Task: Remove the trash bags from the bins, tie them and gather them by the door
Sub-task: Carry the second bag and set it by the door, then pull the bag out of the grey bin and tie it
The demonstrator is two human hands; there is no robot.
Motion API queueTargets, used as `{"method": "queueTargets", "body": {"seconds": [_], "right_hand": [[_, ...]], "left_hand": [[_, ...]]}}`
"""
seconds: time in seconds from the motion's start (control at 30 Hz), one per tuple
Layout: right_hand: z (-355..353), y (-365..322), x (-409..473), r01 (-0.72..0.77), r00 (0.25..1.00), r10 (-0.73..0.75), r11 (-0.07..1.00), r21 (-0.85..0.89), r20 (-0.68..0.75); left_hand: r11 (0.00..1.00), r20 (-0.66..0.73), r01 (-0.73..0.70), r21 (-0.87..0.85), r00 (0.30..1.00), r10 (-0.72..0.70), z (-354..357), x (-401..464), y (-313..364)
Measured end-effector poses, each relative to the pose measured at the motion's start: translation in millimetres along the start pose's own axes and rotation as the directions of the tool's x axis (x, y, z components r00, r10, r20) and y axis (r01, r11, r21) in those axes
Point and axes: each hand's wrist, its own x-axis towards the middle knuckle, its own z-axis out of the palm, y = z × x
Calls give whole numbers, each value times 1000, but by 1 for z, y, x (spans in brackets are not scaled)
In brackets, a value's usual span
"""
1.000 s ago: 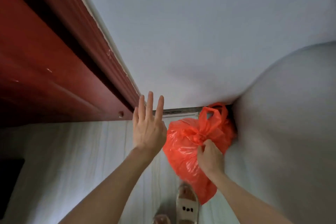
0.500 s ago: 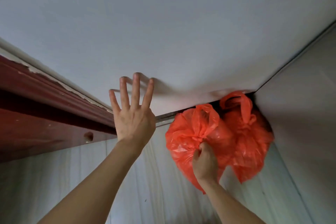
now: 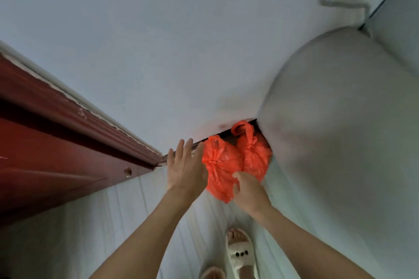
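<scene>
At nine o'clock a dark red door frame (image 3: 68,142) runs down to the pale floor (image 3: 90,222). Just right of it the left hand (image 3: 184,169) is spread flat, fingers straight, its edge touching the near trash bag (image 3: 221,165) and holding nothing. That tied orange bag sits on the floor at the wall's (image 3: 158,52) foot, touching the second trash bag (image 3: 255,156) at its two o'clock, wedged in the corner. The right hand (image 3: 248,191), at five o'clock of the near bag, curls its fingers on the plastic's lower edge. A white slipper (image 3: 240,256) shows at six o'clock.
</scene>
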Motion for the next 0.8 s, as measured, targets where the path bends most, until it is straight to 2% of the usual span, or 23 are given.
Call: {"method": "queueTargets", "body": {"seconds": [0.13, 0.27, 0.37, 0.43, 0.5, 0.6, 0.63, 0.7, 0.8], "right_hand": [[-79, -28, -126, 46, 990, -40, 998, 38, -134], [-133, -20, -267, -11, 911, 72, 988, 151, -406], [-157, 6, -382, -95, 823, 207, 968, 230, -529], [-161, 27, -447, -131, 780, 242, 965, 228, -577], [-157, 63, -523, -215, 698, 331, 943, 254, -635], [-132, 129, -646, -363, 530, 525, 850, 381, -667], [-124, 144, -666, -380, 501, 559, 828, 412, -661], [-108, 181, -738, -440, 412, 670, 740, 509, -618], [-81, 242, -842, -491, 301, 790, 609, 623, -534]], "left_hand": [[967, -95, -148, -207, 987, 130, -60, -97, 54], [894, -196, -309, -324, 946, 256, -93, -196, 112], [822, -186, -426, -378, 905, 383, -102, -266, 165], [793, -117, -479, -377, 874, 472, -99, -308, 202], [724, -29, -586, -362, 784, 620, -84, -365, 252], [570, 106, -752, -330, 571, 814, -46, -468, 332], [544, 127, -778, -315, 534, 836, -38, -485, 347], [440, 152, -850, -289, 413, 898, -12, -551, 395], [318, 204, -893, -318, 263, 943, 29, -655, 458]]}}
